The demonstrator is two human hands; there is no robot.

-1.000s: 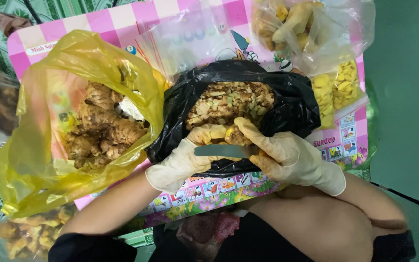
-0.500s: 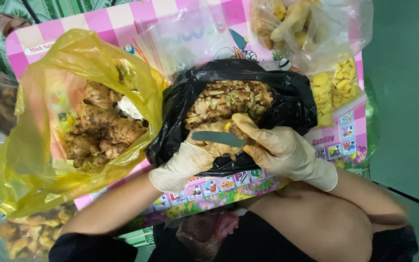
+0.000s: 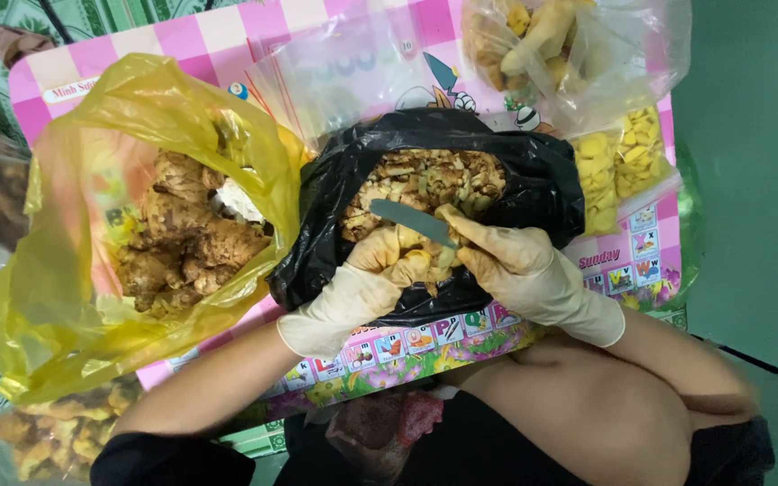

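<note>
Two gloved hands | left hand (image 3: pixel 366 288) grips ginger (image 3: pixel 404 255) | right hand (image 3: pixel 520 270) grips knife (image 3: pixel 411 220)

Yellow bag (image 3: pixel 65 297) and clear bags (image 3: pixel 623 135) hem the black bag (image 3: pixel 542 180).

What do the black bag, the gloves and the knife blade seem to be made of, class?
The crinkled black bag looks like thin glossy plastic film: it creases and catches light. The cream gloves on the left hand and right hand look like matte rubber or latex, clinging and wrinkling at the cuffs. The flat grey knife blade seems to be dull metal, though plastic cannot be ruled out.
</note>
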